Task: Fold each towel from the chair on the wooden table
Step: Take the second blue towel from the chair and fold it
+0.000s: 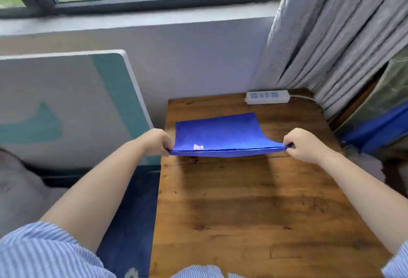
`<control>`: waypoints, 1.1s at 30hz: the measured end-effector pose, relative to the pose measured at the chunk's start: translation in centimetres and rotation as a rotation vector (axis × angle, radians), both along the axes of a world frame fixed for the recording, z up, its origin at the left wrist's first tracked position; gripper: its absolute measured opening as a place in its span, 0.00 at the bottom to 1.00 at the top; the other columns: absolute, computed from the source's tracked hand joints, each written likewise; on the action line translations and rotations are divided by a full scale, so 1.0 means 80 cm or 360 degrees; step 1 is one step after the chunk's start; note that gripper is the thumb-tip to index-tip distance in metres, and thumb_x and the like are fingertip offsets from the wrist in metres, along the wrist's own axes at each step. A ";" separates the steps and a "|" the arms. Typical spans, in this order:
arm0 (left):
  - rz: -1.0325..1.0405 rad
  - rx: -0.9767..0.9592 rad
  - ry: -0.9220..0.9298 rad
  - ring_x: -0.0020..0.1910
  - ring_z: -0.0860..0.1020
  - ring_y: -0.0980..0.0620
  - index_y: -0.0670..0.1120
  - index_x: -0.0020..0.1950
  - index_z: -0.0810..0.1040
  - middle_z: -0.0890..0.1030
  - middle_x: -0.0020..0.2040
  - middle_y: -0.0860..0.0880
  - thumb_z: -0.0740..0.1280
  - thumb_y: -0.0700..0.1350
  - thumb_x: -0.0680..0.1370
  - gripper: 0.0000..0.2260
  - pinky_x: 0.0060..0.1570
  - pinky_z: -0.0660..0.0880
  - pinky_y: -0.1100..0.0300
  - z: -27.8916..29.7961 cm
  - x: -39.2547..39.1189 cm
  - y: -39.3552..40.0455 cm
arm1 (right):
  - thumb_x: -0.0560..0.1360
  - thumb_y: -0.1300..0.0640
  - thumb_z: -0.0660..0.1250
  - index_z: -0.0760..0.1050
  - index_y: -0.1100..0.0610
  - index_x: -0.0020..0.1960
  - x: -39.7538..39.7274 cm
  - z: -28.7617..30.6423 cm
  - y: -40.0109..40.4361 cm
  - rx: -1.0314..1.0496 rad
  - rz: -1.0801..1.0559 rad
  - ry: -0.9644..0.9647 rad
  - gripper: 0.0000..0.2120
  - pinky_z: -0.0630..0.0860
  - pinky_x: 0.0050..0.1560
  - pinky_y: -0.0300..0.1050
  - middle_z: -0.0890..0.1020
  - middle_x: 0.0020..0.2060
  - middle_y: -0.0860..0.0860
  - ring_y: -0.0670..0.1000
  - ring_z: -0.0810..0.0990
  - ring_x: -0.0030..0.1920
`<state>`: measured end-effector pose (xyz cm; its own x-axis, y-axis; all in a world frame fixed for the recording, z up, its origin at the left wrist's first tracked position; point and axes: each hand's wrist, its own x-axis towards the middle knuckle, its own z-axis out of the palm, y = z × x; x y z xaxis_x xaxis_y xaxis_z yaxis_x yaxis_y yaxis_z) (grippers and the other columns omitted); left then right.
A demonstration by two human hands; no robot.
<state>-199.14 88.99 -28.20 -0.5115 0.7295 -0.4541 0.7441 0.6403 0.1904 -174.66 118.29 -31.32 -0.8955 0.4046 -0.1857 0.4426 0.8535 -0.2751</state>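
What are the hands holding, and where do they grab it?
The blue towel. The left hand and right hand each pinch one near corner, lifting that edge off the wooden table.

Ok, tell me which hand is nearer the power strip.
Right. The right hand pinches the blue towel's near corner, almost straight below the power strip; the left hand pinches the opposite corner, far off at the table's left edge.

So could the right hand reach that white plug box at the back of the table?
Probably yes: bare wooden table lies between the right hand and the power strip. But it pinches the blue towel, so it must let go first.
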 end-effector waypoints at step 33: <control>-0.0623 -0.1162 -0.0199 0.50 0.75 0.46 0.44 0.59 0.74 0.74 0.52 0.47 0.57 0.37 0.76 0.13 0.40 0.68 0.61 -0.236 0.172 -0.039 | 0.73 0.63 0.57 0.74 0.58 0.53 0.059 -0.169 -0.129 0.0212 0.0527 -0.1315 0.11 0.65 0.42 0.43 0.76 0.53 0.53 0.55 0.76 0.55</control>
